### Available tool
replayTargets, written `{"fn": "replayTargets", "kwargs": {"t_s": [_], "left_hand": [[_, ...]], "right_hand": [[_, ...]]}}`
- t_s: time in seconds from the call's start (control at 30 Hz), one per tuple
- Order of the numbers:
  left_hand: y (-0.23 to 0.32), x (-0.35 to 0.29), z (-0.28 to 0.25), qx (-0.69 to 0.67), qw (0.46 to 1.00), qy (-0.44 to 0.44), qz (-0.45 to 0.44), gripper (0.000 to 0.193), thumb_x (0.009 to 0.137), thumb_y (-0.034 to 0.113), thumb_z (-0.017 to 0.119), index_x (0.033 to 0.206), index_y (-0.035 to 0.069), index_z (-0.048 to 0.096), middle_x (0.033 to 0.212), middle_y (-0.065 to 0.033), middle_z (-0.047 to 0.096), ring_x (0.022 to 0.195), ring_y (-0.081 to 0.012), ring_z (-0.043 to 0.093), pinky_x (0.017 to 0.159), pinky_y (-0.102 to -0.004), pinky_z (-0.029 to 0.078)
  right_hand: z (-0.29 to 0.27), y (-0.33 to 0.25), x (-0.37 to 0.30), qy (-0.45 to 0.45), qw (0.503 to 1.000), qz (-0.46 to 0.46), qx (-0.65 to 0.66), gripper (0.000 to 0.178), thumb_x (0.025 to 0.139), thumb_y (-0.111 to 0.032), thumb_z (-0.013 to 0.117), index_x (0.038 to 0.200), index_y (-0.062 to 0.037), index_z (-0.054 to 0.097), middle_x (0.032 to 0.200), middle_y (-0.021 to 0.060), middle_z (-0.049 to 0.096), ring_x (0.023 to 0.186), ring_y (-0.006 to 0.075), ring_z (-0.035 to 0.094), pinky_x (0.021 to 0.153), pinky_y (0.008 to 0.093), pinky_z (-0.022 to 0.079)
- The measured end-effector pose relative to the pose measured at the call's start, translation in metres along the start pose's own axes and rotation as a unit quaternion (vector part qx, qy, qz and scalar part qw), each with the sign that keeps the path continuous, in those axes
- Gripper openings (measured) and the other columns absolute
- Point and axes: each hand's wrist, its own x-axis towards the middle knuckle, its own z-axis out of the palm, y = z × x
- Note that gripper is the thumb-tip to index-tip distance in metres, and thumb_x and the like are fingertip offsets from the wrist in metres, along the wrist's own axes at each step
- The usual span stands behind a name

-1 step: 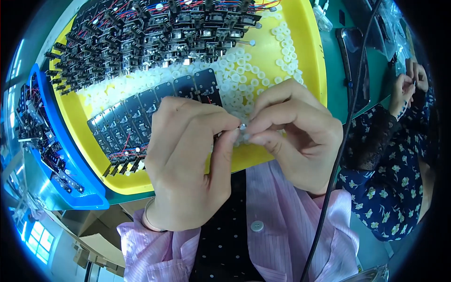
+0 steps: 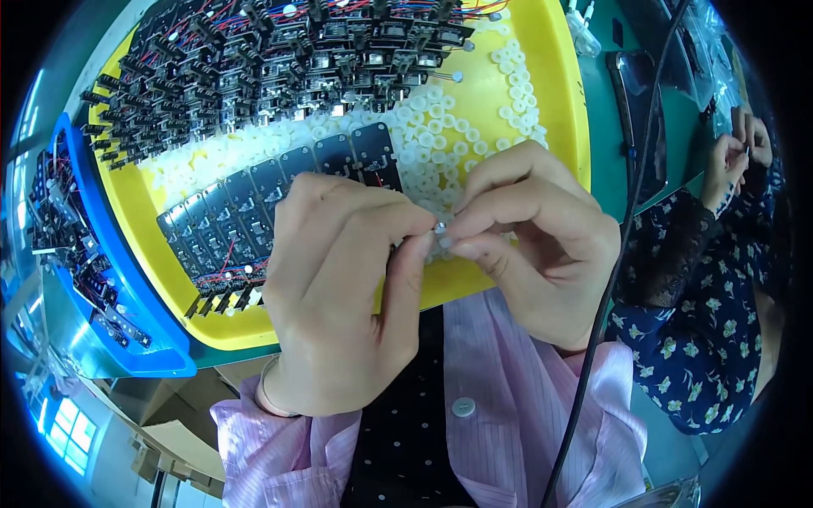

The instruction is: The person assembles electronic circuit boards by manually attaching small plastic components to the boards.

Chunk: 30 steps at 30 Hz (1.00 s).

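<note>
My left hand point(image 2: 339, 296) and my right hand point(image 2: 542, 245) meet fingertip to fingertip above the near edge of a yellow tray point(image 2: 559, 127). Between the thumbs and forefingers of both hands sits a small silvery part point(image 2: 440, 227); how it is shared between them is hidden by the fingers. Just behind my left hand lies a row of flat black modules point(image 2: 254, 203) with red wires. Loose white plastic rings point(image 2: 449, 127) are scattered over the tray. At the tray's far side lies a heap of black wired modules point(image 2: 254, 59).
A blue tray point(image 2: 102, 279) holding more black modules stands at the left. A black cable point(image 2: 627, 220) hangs down on the right. Further right, another person in a dark flowered sleeve point(image 2: 703, 313) works with both hands point(image 2: 741, 148) on the green table point(image 2: 601, 110).
</note>
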Motion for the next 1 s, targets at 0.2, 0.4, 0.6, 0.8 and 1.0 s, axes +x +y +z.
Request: {"fn": "replayTargets", "kwargs": {"t_s": [0.2, 0.4, 0.6, 0.8, 1.0], "left_hand": [[0.0, 0.003, 0.001, -0.001, 1.0, 0.002, 0.008, 0.018, 0.071, -0.013, 0.067, 0.084, -0.001, 0.063, 0.08, -0.0107, 0.064, 0.076, -0.0251, 0.057, 0.07, -0.0331, 0.046], [0.0, 0.005, 0.0, -0.026, 0.999, -0.018, -0.002, 0.019, 0.07, -0.013, 0.066, 0.084, -0.002, 0.063, 0.081, -0.0109, 0.063, 0.076, -0.0244, 0.058, 0.069, -0.0318, 0.046], [0.001, 0.004, -0.004, -0.037, 0.998, -0.041, -0.026, 0.017, 0.07, -0.012, 0.066, 0.083, -0.002, 0.061, 0.082, -0.0116, 0.064, 0.076, -0.0254, 0.057, 0.069, -0.0325, 0.046], [0.002, 0.005, -0.004, 0.034, 0.997, -0.037, 0.051, 0.019, 0.069, -0.008, 0.07, 0.085, -0.001, 0.063, 0.08, -0.011, 0.064, 0.076, -0.0266, 0.058, 0.072, -0.0345, 0.046], [-0.003, 0.007, -0.007, -0.011, 1.0, 0.019, 0.008, 0.016, 0.069, -0.006, 0.072, 0.085, -0.002, 0.069, 0.083, -0.0116, 0.065, 0.079, -0.0273, 0.058, 0.073, -0.0353, 0.046]], "right_hand": [[0.006, -0.001, 0.0, 0.036, 0.999, 0.013, -0.003, 0.018, 0.078, 0.013, 0.07, 0.094, 0.0044, 0.067, 0.104, 0.0148, 0.059, 0.084, 0.0171, 0.063, 0.069, 0.0246, 0.052], [0.004, 0.004, 0.002, 0.024, 0.986, -0.086, -0.139, 0.021, 0.075, 0.015, 0.07, 0.093, 0.0063, 0.065, 0.092, 0.0164, 0.065, 0.079, 0.0192, 0.065, 0.063, 0.0262, 0.053], [0.01, 0.005, 0.004, 0.041, 0.977, -0.133, -0.164, 0.02, 0.074, 0.016, 0.068, 0.089, 0.0051, 0.063, 0.084, 0.0161, 0.065, 0.07, 0.0209, 0.065, 0.062, 0.0258, 0.052], [0.003, 0.002, 0.004, 0.005, 0.996, 0.078, 0.046, 0.016, 0.077, 0.015, 0.065, 0.087, 0.0026, 0.063, 0.078, 0.012, 0.062, 0.065, 0.0197, 0.063, 0.057, 0.0303, 0.05], [-0.01, -0.008, 0.009, -0.011, 0.997, 0.039, -0.061, 0.018, 0.076, 0.012, 0.067, 0.09, 0.0009, 0.065, 0.082, 0.0106, 0.061, 0.064, 0.0194, 0.062, 0.057, 0.0298, 0.05]]}}
